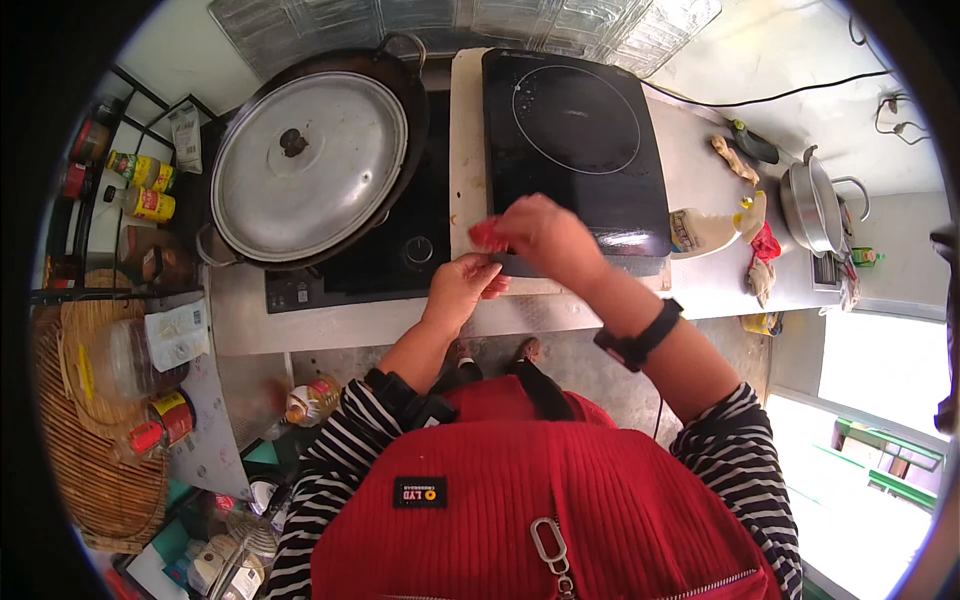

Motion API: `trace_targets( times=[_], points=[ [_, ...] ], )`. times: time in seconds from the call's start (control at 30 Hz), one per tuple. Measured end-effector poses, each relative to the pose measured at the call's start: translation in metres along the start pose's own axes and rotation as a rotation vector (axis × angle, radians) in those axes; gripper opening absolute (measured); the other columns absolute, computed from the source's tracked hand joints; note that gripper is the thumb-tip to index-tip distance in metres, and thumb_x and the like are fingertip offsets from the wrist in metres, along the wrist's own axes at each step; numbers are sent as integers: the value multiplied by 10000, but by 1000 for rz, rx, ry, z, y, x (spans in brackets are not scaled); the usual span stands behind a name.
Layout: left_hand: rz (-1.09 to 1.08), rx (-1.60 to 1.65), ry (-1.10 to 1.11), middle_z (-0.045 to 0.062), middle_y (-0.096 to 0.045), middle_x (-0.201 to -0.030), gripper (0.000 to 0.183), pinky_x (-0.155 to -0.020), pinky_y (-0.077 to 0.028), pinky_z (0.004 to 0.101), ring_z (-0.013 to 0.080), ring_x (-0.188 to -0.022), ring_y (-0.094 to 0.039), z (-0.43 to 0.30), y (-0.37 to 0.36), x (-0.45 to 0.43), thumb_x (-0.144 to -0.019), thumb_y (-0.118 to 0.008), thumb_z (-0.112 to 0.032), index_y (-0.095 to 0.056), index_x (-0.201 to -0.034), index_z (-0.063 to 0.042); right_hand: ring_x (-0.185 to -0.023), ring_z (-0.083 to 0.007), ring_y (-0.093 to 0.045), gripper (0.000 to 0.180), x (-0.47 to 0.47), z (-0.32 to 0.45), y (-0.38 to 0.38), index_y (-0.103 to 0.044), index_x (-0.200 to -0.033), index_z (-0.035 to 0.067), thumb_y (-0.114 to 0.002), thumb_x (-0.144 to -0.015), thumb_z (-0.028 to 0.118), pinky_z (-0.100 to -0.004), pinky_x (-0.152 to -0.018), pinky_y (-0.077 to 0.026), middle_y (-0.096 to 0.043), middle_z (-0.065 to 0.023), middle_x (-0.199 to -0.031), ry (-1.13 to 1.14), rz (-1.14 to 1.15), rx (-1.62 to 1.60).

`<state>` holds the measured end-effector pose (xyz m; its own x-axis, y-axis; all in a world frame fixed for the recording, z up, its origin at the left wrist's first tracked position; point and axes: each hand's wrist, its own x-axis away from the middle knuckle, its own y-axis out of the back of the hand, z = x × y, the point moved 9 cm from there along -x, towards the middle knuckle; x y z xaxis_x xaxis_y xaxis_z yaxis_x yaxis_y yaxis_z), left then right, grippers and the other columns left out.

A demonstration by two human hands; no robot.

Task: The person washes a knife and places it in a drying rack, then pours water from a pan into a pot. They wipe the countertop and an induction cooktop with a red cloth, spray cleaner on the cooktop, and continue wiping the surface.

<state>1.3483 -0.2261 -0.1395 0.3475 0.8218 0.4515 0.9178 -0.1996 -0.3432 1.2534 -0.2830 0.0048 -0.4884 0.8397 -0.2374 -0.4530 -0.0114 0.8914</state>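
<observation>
My left hand (461, 289) is at the front left corner of a black portable induction cooktop (585, 191). Its thumb and fingertips come together by that corner; whether they pinch the edge or something small, I cannot tell. Just above it, my right hand (551, 236) is blurred and reaches over the cooktop's front left part. A red patch at its fingertips is too smeared to tell whether it is cloth or fingers. The cooktop has a round ring marking and light specks near its far left.
Left of the cooktop, a large wok (416, 120) under a domed metal lid (315, 172) rests on a built-in hob (360, 289). To the right are a spray bottle (701, 231), a red cloth (765, 244), ginger (735, 160) and metal basins (814, 206). A seasoning rack (124, 292) stands at left.
</observation>
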Motion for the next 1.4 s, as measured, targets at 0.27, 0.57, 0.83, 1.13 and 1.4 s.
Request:
trace_targets(
  times=[0.27, 0.57, 0.83, 1.13, 1.4],
  points=[
    [-5, 16, 10, 114, -686, -890, 183, -712, -536, 257, 158, -786, -664, 3, 2, 1, -934, -594, -164, -609, -981, 12, -858, -269, -564, 159, 17, 2, -13, -662, -865, 98, -644, -719, 37, -373, -734, -511, -586, -53, -845, 41, 83, -18],
    [8, 11, 35, 114, -688, -880, 196, -710, -532, 256, 159, -763, -664, 7, -1, -1, -934, -593, -168, -603, -990, 20, -896, -240, -564, 163, -20, -5, -3, -681, -852, 169, -581, -759, 78, -332, -741, -518, -580, -42, -891, 92, -21, 230],
    [-60, 4, -20, 100, -689, -825, 184, -632, -513, 239, 144, -727, -670, 3, 1, 3, -917, -608, -137, -592, -978, 36, -899, -336, -591, 195, -92, -61, 13, -684, -933, 102, -624, -750, 69, -420, -795, -496, -640, -100, -911, -142, -63, 236],
    [-27, -36, 36, 96, -688, -831, 163, -663, -519, 239, 147, -745, -670, 0, -1, 2, -931, -586, -139, -617, -916, 20, -884, -306, -592, 181, -19, -49, -18, -685, -932, 111, -618, -768, 76, -407, -780, -504, -611, -83, -887, 0, -32, 85],
    [-65, -75, -5, 79, -684, -803, 149, -627, -505, 223, 126, -719, -659, -6, -1, 6, -922, -601, -124, -606, -897, 23, -877, -345, -635, 130, -160, -146, -1, -655, -849, 49, -539, -792, 67, -424, -774, -529, -643, -174, -914, -235, -11, 434]
  ],
)
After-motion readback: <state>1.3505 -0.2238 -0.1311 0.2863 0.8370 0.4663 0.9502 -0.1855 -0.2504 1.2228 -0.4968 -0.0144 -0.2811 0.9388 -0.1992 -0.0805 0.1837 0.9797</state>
